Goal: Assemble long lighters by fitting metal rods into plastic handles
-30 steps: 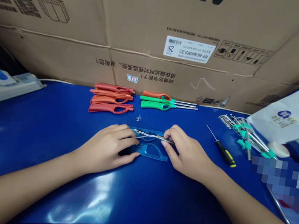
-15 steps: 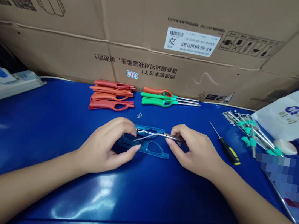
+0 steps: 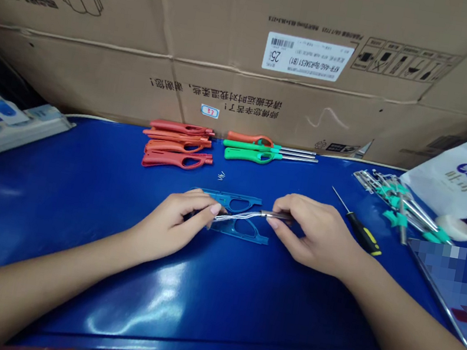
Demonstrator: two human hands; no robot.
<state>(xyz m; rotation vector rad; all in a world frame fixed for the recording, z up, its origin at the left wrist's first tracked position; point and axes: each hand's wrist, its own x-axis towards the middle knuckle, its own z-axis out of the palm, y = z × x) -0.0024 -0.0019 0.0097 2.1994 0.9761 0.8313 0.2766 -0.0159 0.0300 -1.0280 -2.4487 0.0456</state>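
Note:
Between my hands stretch thin white wires [image 3: 239,217] joined to a metal lighter tube [image 3: 271,214]. My right hand [image 3: 315,233] pinches the tube, whose far end is hidden in the fingers. With thumb and fingers closed, my left hand [image 3: 179,219] grips the left end of the wires; what else it may hold is hidden. Under the wires, on the blue table, lie two blue plastic lighter shell halves: the far half [image 3: 240,202] and the near half [image 3: 250,234], its left part covered by my left hand.
Several red and orange lighter casings [image 3: 176,159] lie at the back, beside lighters [image 3: 248,155] with metal tubes. A screwdriver [image 3: 362,235] and a pile of metal-and-green parts [image 3: 402,209] lie right. A power strip [image 3: 11,138] is left; a cardboard box [image 3: 217,29] stands behind.
My left hand was apart from the wires half a second ago, fingers spread; now it has closed on their left end. My right hand keeps the tube. The view has shifted slightly.

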